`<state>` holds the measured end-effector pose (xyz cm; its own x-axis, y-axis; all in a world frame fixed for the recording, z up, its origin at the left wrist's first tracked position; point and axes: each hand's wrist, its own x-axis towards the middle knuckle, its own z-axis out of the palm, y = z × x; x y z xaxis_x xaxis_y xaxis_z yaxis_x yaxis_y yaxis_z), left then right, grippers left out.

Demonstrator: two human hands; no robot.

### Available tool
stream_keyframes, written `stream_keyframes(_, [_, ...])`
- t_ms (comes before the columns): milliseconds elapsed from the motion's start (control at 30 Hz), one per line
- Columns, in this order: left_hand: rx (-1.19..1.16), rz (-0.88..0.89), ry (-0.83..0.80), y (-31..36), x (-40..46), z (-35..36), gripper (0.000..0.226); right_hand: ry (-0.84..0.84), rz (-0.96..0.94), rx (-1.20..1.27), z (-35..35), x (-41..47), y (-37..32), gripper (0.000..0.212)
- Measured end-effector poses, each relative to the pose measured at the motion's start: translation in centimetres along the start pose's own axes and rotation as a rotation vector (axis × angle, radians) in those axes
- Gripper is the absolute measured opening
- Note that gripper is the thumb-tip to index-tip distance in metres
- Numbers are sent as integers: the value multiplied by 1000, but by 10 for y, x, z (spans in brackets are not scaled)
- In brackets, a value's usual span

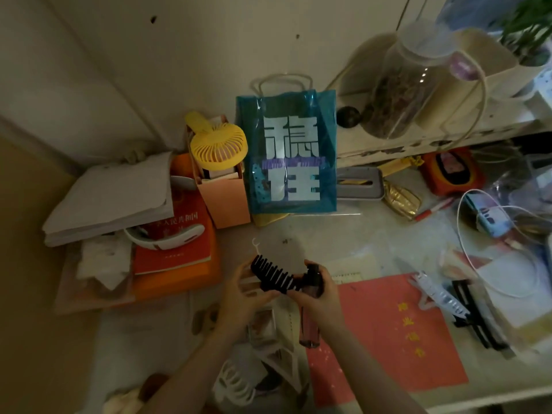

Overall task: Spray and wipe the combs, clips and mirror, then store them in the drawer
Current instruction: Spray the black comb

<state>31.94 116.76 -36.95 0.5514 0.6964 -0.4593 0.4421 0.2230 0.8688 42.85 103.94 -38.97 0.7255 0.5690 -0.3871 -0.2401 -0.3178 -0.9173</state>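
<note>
Cluttered desk (373, 234); black comb (273, 276) in left fingers (263, 295); right hand (318, 294) grips spray bottle (310, 318).

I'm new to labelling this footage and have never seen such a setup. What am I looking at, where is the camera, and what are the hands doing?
There is no machine here: a person wears one wide-angle camera on the head, looking down at their own bare hands over a cluttered desk. The left hand holds a black comb. The right hand has its fingers curled round a pinkish spray bottle, its nozzle beside the comb. On the desk lie a blue bag, a yellow fan, a pink sheet and hair clips.
</note>
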Motion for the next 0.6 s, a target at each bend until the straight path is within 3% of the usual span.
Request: stream_keyframes(600, [44,-78,-75,-36,34,-3,64,-37,143,138,-6,21,17,62])
